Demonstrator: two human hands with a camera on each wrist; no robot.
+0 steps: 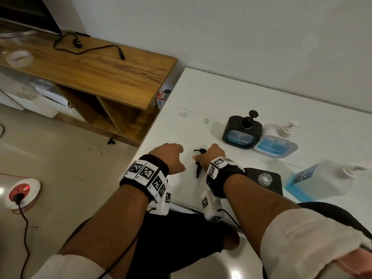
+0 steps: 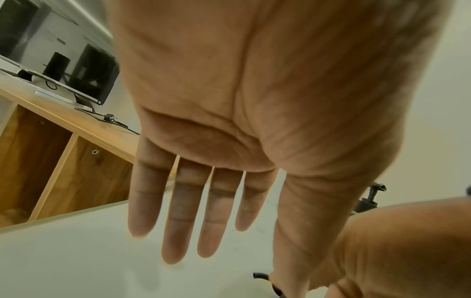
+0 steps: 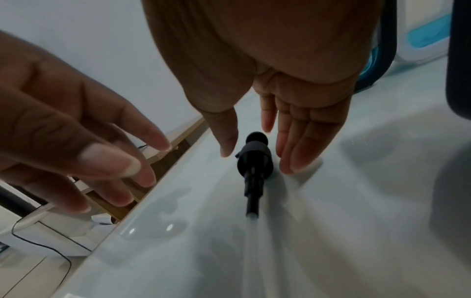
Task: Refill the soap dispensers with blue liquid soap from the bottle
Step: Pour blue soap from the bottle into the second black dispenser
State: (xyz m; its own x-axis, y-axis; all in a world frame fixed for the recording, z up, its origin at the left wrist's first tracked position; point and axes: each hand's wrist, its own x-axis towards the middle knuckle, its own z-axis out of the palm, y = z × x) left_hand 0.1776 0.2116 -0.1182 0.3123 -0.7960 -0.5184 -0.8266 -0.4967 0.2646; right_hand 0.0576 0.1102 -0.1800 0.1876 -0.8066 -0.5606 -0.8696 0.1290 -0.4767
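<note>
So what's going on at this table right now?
A person is refilling soap dispensers at a white table. A black pump head lies on the table between the thumb and fingers of the right hand, which is open around it, not gripping. The left hand is open beside it, holding nothing. One black dispenser stands uncapped by the right forearm. The refill bottle of blue soap stands untouched further right.

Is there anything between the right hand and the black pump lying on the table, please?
Nothing visible does. The right hand hovers directly over the black pump, thumb on one side and fingers on the other, with only bare white table around it.
</note>
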